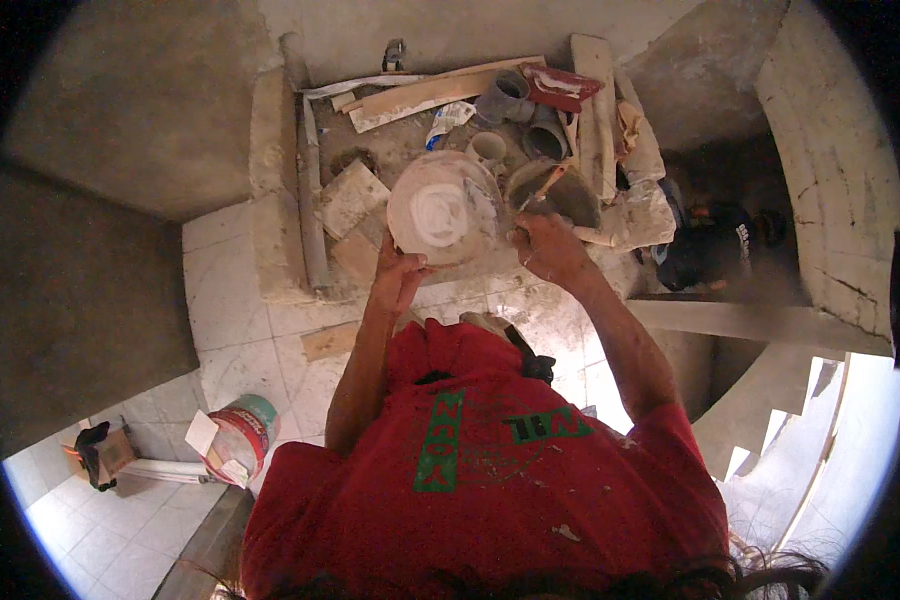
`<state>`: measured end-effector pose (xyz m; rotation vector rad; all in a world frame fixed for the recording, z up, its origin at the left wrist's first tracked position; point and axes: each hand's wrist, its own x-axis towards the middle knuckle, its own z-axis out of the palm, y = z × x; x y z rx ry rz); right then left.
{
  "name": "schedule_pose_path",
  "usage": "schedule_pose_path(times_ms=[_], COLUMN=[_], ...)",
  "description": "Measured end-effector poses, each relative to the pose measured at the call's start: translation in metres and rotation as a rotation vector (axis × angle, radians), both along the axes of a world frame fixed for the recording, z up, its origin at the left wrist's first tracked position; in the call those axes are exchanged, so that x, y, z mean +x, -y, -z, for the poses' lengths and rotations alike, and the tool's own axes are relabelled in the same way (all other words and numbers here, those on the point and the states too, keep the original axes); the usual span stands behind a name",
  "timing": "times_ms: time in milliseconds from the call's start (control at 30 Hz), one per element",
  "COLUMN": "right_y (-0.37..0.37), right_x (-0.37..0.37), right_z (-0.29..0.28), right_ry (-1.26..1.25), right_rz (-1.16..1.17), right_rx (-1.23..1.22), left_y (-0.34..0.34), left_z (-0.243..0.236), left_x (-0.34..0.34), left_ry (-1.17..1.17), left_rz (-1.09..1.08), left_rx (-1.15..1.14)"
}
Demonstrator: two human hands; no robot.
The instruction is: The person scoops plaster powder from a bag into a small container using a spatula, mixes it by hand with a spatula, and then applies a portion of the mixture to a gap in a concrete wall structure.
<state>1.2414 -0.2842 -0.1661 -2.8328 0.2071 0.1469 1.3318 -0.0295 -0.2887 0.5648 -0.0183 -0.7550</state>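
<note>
My left hand [398, 272] grips the near rim of a round shallow bowl [443, 206] smeared with white paste, holding it tilted toward me. My right hand [548, 246] is closed on a small tool with an orange-brown wooden handle [542, 188], at the bowl's right edge. Just beyond the right hand sits a dark grey rubber tub [562, 192]. Both forearms rise from my red shirt below.
A rough concrete ledge [270, 200] holds grey pipe fittings [505, 97], a small cup [487, 148], wooden strips [420, 95], a tile piece [350, 197], a red trowel board [560, 86] and rags. A paint bucket [242, 435] stands on the tiled floor lower left. Stairs descend at right.
</note>
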Motion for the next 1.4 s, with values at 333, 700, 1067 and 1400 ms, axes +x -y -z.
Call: schedule_pose_path(times_ms=[333,700,1067,1400], right_y=[-0.029,-0.066,-0.062,-0.027], right_x=[-0.008,-0.008,-0.015,-0.029], right_z=[-0.001,0.021,0.033,0.023], right_ry=[0.057,-0.042,-0.041,0.021], right_rz=[0.007,0.629,0.574,0.535], right_rx=[0.043,1.239,1.629,1.695], left_y=[0.006,0.004,-0.005,0.000], left_z=[-0.002,-0.020,0.020,0.045], left_x=[-0.002,0.002,0.008,0.018], left_ry=[0.003,0.059,-0.037,-0.327], left_rz=[-0.063,-0.097,0.009,0.124], left_rx=[0.067,0.126,-0.113,-0.150])
